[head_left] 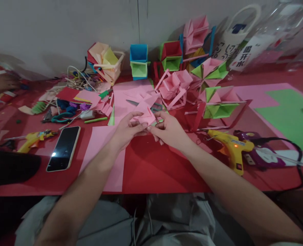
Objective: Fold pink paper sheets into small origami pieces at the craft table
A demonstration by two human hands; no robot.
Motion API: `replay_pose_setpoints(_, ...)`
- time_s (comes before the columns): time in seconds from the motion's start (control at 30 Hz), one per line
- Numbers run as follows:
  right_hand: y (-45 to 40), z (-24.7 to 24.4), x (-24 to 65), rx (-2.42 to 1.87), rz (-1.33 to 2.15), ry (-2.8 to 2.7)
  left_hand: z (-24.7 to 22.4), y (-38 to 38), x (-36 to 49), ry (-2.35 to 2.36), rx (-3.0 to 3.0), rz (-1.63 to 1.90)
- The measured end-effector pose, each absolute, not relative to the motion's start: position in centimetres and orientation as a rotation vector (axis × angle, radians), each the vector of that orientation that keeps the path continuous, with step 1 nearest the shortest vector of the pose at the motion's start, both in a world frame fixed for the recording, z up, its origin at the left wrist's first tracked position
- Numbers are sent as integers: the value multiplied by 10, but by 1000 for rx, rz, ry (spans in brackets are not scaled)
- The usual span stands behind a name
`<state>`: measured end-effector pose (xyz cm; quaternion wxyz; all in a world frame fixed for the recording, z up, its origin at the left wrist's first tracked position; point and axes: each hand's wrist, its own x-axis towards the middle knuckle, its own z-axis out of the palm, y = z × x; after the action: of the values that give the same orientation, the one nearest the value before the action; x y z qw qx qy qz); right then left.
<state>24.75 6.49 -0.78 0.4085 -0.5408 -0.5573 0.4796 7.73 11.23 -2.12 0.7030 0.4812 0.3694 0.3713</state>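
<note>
A folded piece of pink paper [146, 118] is held between both hands above the red table. My left hand [131, 128] pinches its left and lower side, fingers bent around the edge. On the right, my right hand [165, 128] grips the lower right corner, the two thumbs close together. Just behind the paper, scissors [156, 107] lie partly hidden on pink sheets [120, 92]. Folded pink paper boxes [175, 83] stand behind my right hand.
Along the wall are paper box shapes [138, 61] and bottles [254, 51]. A yellow glue gun [230, 145] with a cable lies right, a phone [63, 148] left. Another glue gun [33, 140] and a black object [13, 167] are far left. Another person's hand [3, 83] shows at the left edge.
</note>
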Motion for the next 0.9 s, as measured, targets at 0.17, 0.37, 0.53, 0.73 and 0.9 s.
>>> replay_pose_setpoints(0.17, 63, -10, 247, -1307, 1039, -1400, -20, 112, 80, 855, 1076, 961)
replay_pose_setpoints(0.37, 62, -10, 243, -1306, 906, -1411, -24, 115, 83, 868, 1078, 1154)
replay_pose_setpoints(0.53, 64, -10, 242, -1315, 904, -1478, -29, 112, 85, 833, 1229, 1159)
replay_pose_setpoints(0.73, 64, -7, 243, -1252, 764, -1474, -29, 109, 86, 821, 1280, 1117)
replay_pose_setpoints(0.9, 66, -9, 245, -1221, 707, -1453, -31, 110, 87, 736, 1130, 1052)
